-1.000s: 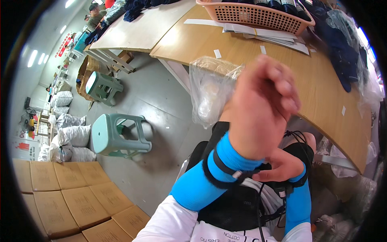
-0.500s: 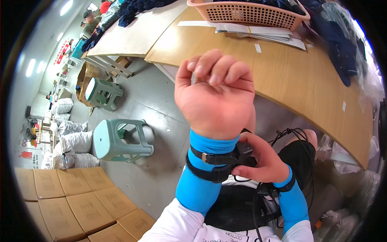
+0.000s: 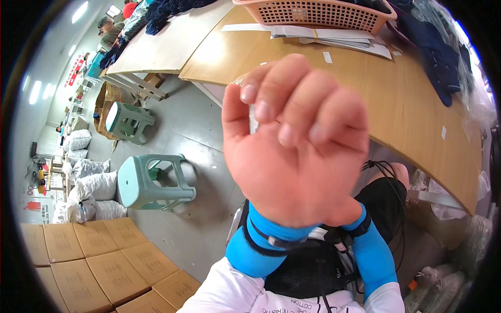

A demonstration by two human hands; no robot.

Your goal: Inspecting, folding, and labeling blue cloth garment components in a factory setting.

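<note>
My left hand is raised close in front of me, palm toward me, fingers loosely curled and the palm bare. A pale patch shows in the gap between thumb and forefinger; I cannot tell whether it is a thing or background. Around the blue sleeve on that wrist runs a black strap with a small buckle. My right hand is behind the left one at wrist height; only its heel shows and its fingers are hidden. Another black strap circles the right wrist.
Ahead stands a wooden table with a pink basket, paper sheets and dark cloth. Green stools stand on the left. Cardboard boxes fill the lower left, near white sacks. Black cables hang at right.
My left hand has come closer and tilted, now covering more of the view. My right hand, earlier fingering the black device strapped to the left wrist, is now mostly hidden behind it.
</note>
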